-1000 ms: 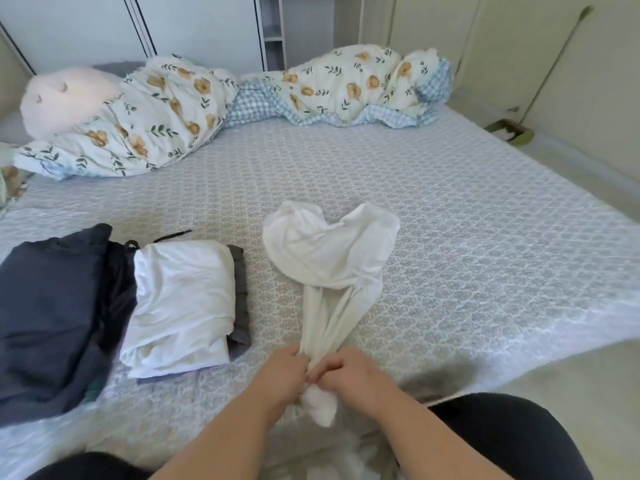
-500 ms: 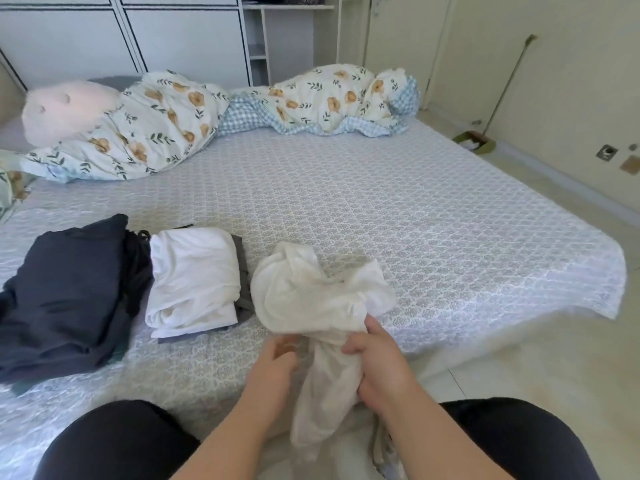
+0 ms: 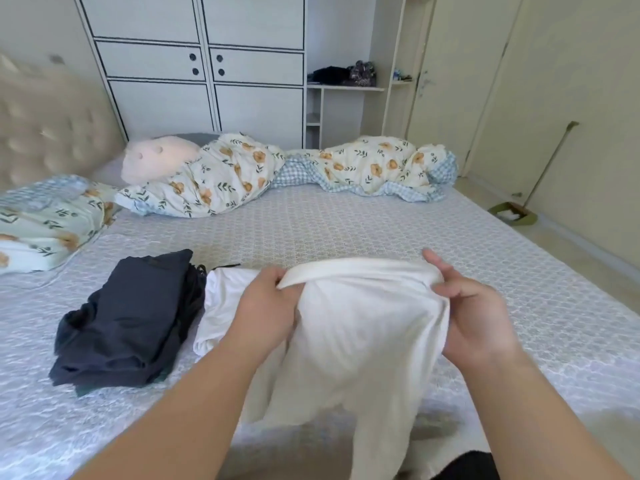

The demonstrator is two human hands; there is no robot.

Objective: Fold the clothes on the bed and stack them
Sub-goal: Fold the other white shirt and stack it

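A white garment (image 3: 360, 341) hangs in the air in front of me, held up by its top edge above the near side of the bed (image 3: 346, 230). My left hand (image 3: 266, 310) grips the top edge at its left end and my right hand (image 3: 474, 313) grips the right end. The cloth drapes down between my forearms. Behind my left hand lies a folded white garment (image 3: 218, 306), partly hidden. To its left sits a pile of dark navy clothes (image 3: 128, 323).
A floral duvet (image 3: 277, 171) is bunched along the far side of the bed, with a pink plush pillow (image 3: 159, 161) and a floral pillow (image 3: 45, 216) at the left. A white wardrobe (image 3: 194, 64) stands behind. A dustpan (image 3: 512, 216) rests on the floor at the right.
I have lifted the white garment off the bed and spread its top edge wide between both hands. My hands moved apart and upward. The view tilted up.
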